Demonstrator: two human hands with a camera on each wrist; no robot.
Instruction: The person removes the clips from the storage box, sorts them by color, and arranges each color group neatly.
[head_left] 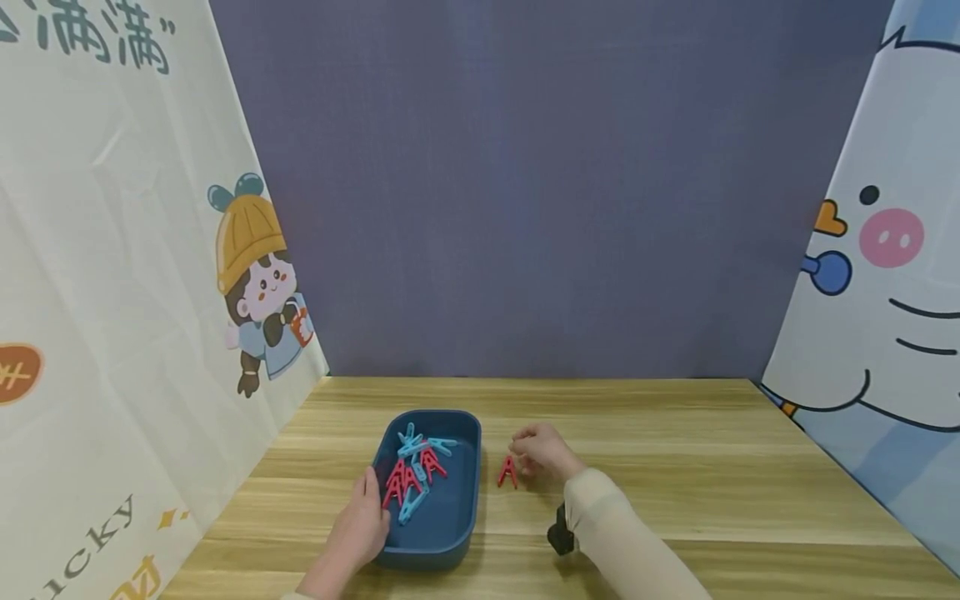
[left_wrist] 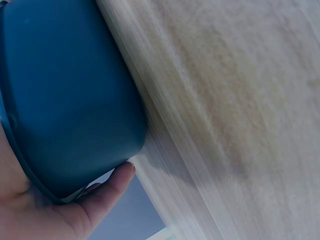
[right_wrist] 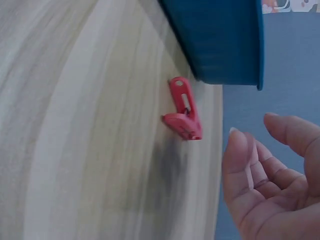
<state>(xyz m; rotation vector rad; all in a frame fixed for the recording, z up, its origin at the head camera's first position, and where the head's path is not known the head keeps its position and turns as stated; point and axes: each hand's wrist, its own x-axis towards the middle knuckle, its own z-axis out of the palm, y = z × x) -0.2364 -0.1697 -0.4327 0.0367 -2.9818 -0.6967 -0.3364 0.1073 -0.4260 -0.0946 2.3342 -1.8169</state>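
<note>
A dark blue plastic bin (head_left: 474,492) stands on the table, with several light blue clothespins (head_left: 414,504) and several red clothespins (head_left: 395,482) lying in it, mostly toward its left side. My left hand (head_left: 360,523) grips the bin by its left wall; in the left wrist view, fingers (left_wrist: 107,195) reach along the bin's outside. Right of the bin, one red clothespin (right_wrist: 176,120) rests alone on the wood. Just beside it hovers my right hand (head_left: 546,450), thumb and index finger apart and the other fingers loosely bent, holding nothing.
The wood-grain table (head_left: 675,467) ends at a grey-blue backdrop (head_left: 525,208). Printed cloth walls stand at the left (head_left: 135,250) and right (head_left: 885,350). A black device (head_left: 560,533) is strapped at my right wrist.
</note>
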